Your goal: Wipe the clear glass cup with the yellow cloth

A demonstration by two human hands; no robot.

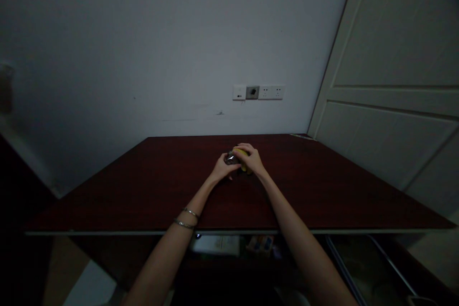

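Note:
Over the middle of the dark red tabletop [161, 186], my two hands meet. My left hand [223, 169] is closed around a small dark, shiny, rounded object [231, 158] with bright reflections, perhaps glass or clear plastic. Fingers of my right hand [253, 158] are curled over a soft-looking yellow piece [241, 151], pressed against the shiny object's right side. More yellow shows below the right palm. The poor light and the fingers hide the exact kind of both things. Two bracelets [185, 223] circle my left wrist.
Behind the table stands a pale wall with sockets and switches [258, 92]. A white panelled door [390, 119] rises at the right. Under the table's front edge, a shelf holds a white box [216, 245] and small coloured items [260, 244].

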